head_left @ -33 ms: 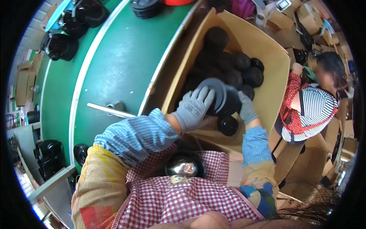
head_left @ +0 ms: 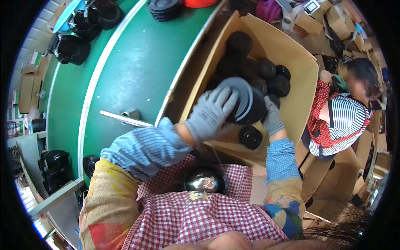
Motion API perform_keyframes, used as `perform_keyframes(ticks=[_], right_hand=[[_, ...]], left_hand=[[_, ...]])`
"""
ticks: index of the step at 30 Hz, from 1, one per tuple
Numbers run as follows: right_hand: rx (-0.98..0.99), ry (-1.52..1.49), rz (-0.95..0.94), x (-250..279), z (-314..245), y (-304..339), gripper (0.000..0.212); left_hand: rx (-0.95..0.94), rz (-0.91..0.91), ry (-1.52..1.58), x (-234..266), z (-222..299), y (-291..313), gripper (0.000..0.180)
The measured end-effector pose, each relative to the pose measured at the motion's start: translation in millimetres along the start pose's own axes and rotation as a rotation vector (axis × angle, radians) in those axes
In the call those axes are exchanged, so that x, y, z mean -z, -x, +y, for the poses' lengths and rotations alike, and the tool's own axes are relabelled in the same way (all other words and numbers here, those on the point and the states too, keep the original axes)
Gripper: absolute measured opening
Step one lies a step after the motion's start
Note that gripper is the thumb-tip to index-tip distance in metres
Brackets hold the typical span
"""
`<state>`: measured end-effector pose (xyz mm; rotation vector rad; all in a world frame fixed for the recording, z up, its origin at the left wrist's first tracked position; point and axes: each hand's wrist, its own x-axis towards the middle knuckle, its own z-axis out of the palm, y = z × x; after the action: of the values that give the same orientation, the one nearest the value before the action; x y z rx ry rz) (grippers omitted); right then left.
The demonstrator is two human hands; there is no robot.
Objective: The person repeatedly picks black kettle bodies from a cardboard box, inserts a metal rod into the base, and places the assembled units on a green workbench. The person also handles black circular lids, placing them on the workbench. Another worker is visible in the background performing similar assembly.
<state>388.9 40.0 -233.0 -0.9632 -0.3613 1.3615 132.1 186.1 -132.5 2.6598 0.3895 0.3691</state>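
My left hand, in a grey glove, grips the near-left side of a stack of black round lids with its fingers over the top rim. My right hand, also gloved in grey, holds the stack's other end. The stack lies tilted on its side between my palms, over the open cardboard box. Inside this box sit several black round pieces, many lost in shadow. One rounded black piece rests apart from the others, close below the stack.
On the left stretches a green table with a pale bar and a pile of black discs. Glossy black pots stand at its far left. A shiny dark bowl-like thing is against my apron. A co-worker sits at right.
The stack has turned a little between my hands, so its discs show more edge-on and closer together. The view has shifted slightly.
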Motion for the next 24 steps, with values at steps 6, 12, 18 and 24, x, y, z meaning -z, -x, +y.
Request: perform_keyframes(ticks=[6,12,18,24], right_hand=[[0.169,0.235,-0.274,-211,32,-70,0.041],[-0.355,-0.082,-0.044,-304,111,-133,0.042],[0.304,1.483,0.072,-262,40,-68,0.040],[0.074,0.728,0.294,-182,-14,92,0.033]], left_hand=[[0.005,0.255,-0.211,188,-30,46,0.074],[0.206,0.083,-0.312,227,-91,117,0.068],[0.208,0.043,-0.289,199,-88,122,0.068],[0.194,-0.086,-0.226,212,-105,112,0.060]])
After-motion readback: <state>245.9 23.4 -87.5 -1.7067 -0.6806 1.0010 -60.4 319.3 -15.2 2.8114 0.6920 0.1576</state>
